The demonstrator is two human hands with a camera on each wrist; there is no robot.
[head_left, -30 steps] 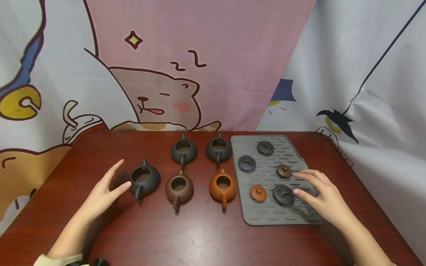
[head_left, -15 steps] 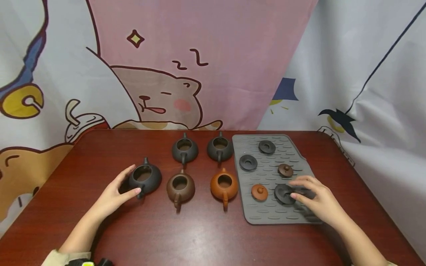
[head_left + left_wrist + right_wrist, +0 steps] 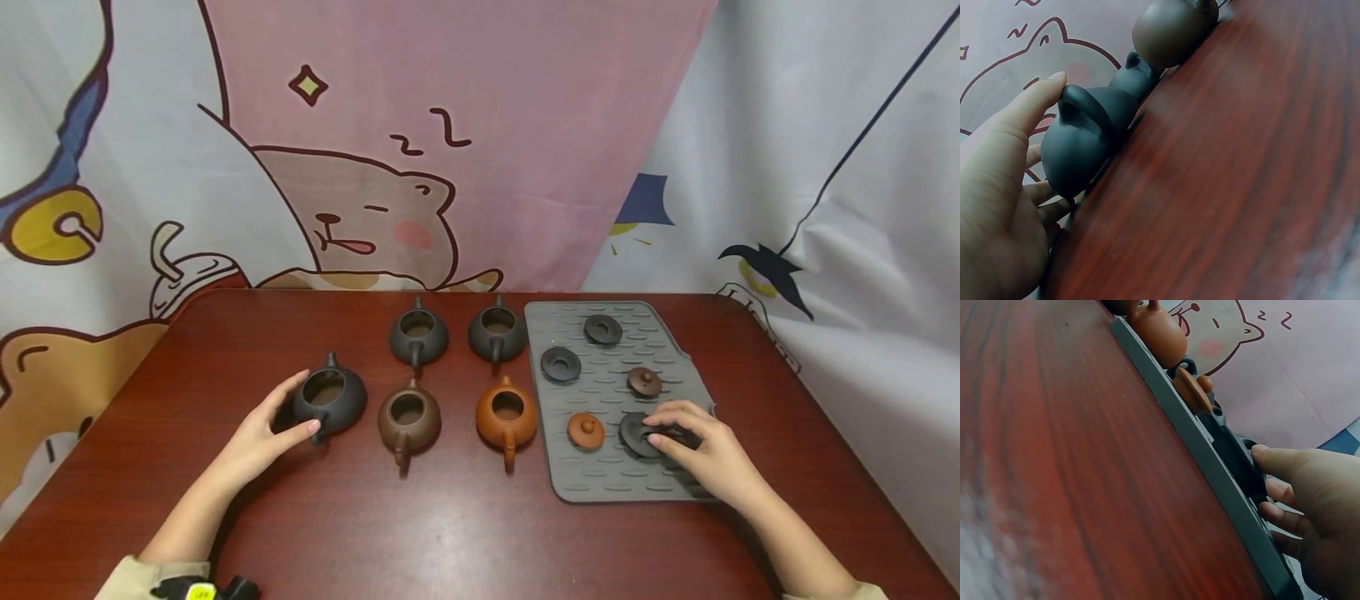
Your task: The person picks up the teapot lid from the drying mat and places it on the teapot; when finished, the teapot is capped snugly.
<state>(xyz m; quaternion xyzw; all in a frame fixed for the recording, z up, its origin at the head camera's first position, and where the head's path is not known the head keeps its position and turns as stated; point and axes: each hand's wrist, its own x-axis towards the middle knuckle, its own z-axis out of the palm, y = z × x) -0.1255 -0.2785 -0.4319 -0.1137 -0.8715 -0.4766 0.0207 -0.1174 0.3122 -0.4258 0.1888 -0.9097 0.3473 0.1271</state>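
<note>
At the table's left, a black teapot point(image 3: 339, 408) stands lidless with its handle toward me. My left hand point(image 3: 258, 437) curves round its left side, and in the left wrist view the thumb point(image 3: 1044, 94) lies at the top of the handle while other fingers touch the pot's body. My right hand point(image 3: 705, 450) pinches the knob of a black teapot lid point(image 3: 632, 433) between thumb and forefinger. That lid is at the front of a grey mat point(image 3: 592, 487). Beside it on the mat are an orange lid point(image 3: 586, 432) and a brown lid point(image 3: 644, 382).
Two more black lids point(image 3: 561, 364) lie toward the mat's back. Between the hands stand a brown teapot point(image 3: 420, 425) and an orange teapot point(image 3: 491, 427), with two black teapots point(image 3: 431, 348) behind them. A printed curtain point(image 3: 525, 150) hangs along the table's back edge.
My left hand has moved right and closed in on the black teapot. My right hand has shifted left onto the black lid, and its fingers have come together at the knob.
</note>
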